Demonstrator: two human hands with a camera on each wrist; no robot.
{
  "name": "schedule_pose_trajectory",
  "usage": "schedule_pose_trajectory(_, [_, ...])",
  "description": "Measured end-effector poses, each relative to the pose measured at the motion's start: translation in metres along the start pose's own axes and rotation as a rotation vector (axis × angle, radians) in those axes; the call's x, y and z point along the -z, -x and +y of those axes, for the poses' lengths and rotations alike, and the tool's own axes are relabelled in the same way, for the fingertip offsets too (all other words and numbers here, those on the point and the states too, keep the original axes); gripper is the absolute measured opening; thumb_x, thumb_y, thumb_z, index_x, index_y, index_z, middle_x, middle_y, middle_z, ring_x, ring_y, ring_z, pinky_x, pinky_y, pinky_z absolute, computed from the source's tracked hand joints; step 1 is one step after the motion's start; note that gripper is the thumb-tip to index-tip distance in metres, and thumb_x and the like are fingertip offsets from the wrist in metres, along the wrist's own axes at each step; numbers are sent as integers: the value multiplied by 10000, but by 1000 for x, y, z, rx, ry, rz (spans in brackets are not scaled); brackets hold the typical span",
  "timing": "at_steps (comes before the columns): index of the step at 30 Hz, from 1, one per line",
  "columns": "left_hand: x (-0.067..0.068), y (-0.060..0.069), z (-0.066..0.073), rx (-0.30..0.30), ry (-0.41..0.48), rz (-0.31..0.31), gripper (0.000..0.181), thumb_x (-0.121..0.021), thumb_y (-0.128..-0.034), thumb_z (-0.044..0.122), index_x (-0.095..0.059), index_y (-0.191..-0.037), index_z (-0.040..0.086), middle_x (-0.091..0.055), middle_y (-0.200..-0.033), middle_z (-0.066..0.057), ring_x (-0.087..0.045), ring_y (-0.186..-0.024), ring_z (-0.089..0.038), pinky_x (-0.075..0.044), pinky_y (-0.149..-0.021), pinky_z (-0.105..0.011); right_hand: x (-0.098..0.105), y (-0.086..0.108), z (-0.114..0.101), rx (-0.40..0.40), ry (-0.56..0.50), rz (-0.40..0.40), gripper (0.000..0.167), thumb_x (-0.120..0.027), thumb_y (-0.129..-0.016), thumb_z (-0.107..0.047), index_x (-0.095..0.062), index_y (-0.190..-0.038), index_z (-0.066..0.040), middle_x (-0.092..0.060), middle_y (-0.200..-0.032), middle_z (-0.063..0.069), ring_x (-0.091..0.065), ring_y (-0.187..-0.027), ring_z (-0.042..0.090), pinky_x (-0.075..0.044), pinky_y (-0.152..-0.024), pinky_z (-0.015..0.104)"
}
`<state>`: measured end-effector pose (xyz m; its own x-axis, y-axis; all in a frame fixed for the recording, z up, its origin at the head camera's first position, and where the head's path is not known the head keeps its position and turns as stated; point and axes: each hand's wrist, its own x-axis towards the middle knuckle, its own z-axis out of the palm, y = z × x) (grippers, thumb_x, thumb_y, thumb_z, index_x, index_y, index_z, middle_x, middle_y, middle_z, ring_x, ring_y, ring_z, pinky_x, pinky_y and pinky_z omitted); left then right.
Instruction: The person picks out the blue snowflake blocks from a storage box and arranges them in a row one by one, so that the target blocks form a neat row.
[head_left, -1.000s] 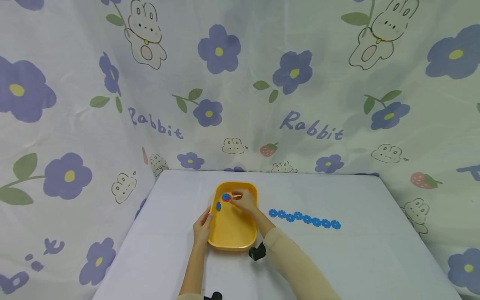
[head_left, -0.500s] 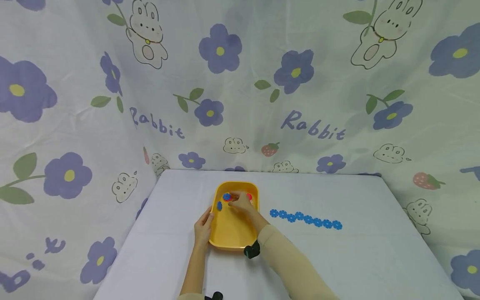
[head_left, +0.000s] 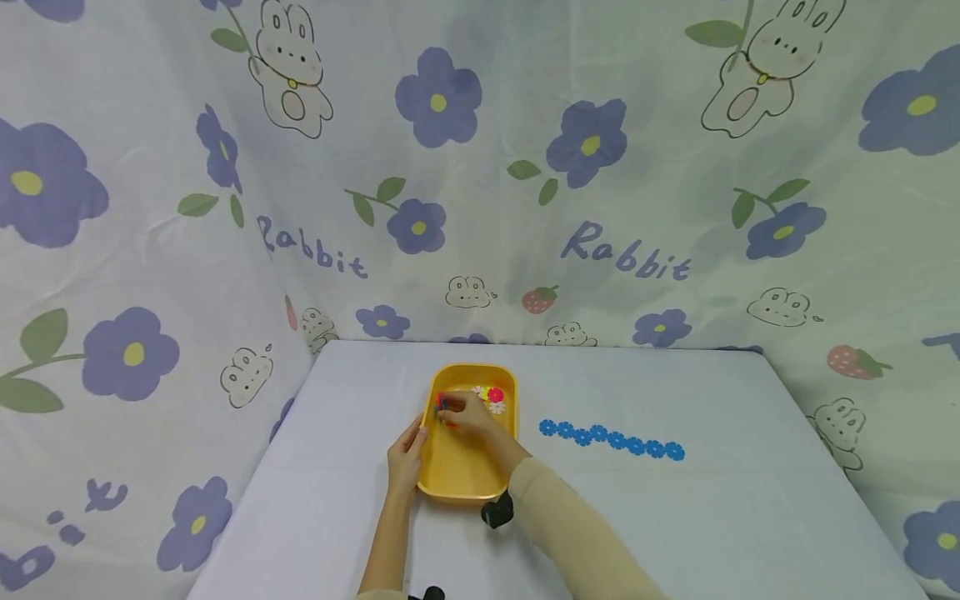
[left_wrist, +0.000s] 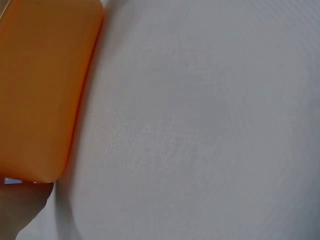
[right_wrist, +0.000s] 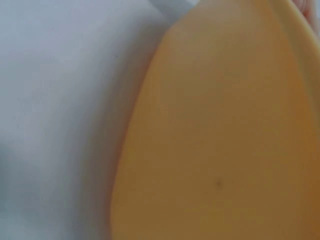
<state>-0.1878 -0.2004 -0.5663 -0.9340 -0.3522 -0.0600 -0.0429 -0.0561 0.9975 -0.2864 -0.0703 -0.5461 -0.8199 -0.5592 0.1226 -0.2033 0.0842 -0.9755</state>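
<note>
A yellow tray (head_left: 467, 467) lies on the white table, and my left hand (head_left: 406, 457) grips its left side with the thumb at the rim. In the left wrist view, part of the left hand (left_wrist: 22, 207) touches the tray's end (left_wrist: 45, 100). My right hand (head_left: 468, 412) reaches inside the tray, pinching a blue flower-shaped piece (head_left: 442, 406) by the left wall. Red bits show beside these fingertips; the hand hides part of them. White pieces (head_left: 497, 407) and a pink-red flower piece (head_left: 496, 395) lie in the far right corner. The right wrist view shows mostly the tray's wall (right_wrist: 215, 125).
To the right of the tray, several blue flower-shaped pieces (head_left: 617, 439) form a slightly wavy row on the table (head_left: 720, 517). A printed curtain (head_left: 495, 208) rises behind the table's far edge.
My right hand has moved left across the tray to the blue piece by its left wall, uncovering the white and pink-red pieces. My left hand has stayed at the tray's side.
</note>
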Motion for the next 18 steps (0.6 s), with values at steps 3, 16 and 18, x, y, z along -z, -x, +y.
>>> schedule_pose_trajectory(3, [0, -1, 0, -1, -3, 7, 417, -504, -983, 158, -467, -1363, -8, -439, -1407, -193, -401, -1300, -308, -391, -1035, -295, -7, 2, -2, -7, -13, 17, 361, -582, -865, 81, -503, -1188, 221, -574, -1117, 372, -621, -978, 402, -574, -739, 378])
schedule_pose_trajectory(16, [-2, -1, -1, -23, -9, 37, 409, -519, -977, 164, -490, -1344, -16, -467, -1378, -206, -421, -1281, -311, -410, -1005, -229, -18, -2, 20, -105, 100, 155, 391, -701, -819, -32, -600, -1165, 118, -683, -993, 219, -671, -880, 277, -569, -750, 299])
schedule_pose_trajectory(18, [-2, -1, -1, -17, -2, 34, 410, -521, -976, 169, -492, -1346, -6, -469, -1380, -195, -422, -1280, -294, -415, -987, -198, -16, -2, 20, -112, 68, 167, 378, -700, -814, -10, -603, -1152, 129, -683, -983, 230, -675, -869, 284, -573, -734, 302])
